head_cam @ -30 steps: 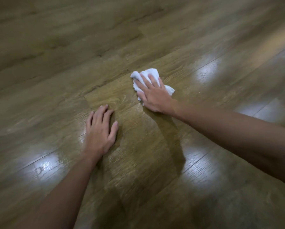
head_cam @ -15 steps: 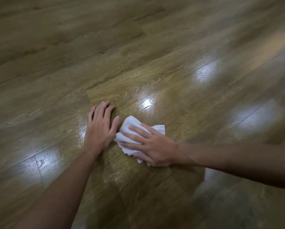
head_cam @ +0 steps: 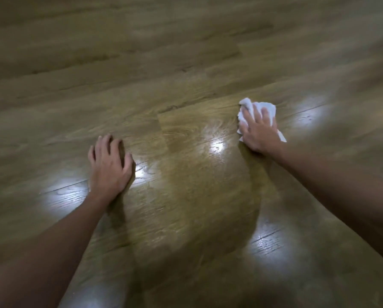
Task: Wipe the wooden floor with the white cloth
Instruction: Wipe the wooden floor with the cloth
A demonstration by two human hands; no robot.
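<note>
The wooden floor [head_cam: 186, 192] of brown planks fills the whole view and shines with several light reflections. A crumpled white cloth [head_cam: 250, 107] lies on it at the upper right. My right hand [head_cam: 260, 131] presses down on the cloth with spread, fairly straight fingers, covering most of it. My left hand [head_cam: 109, 167] rests flat on the bare floor at the left, well apart from the cloth, its fingers slightly bent and holding nothing.
Only floor planks with visible seams surround my hands. A darker, glossier patch lies between my two arms. Far parts of the floor are blurred.
My right hand has swept the cloth from beside my left hand out to the far right and away from me. My left hand stays planted on the floor.
</note>
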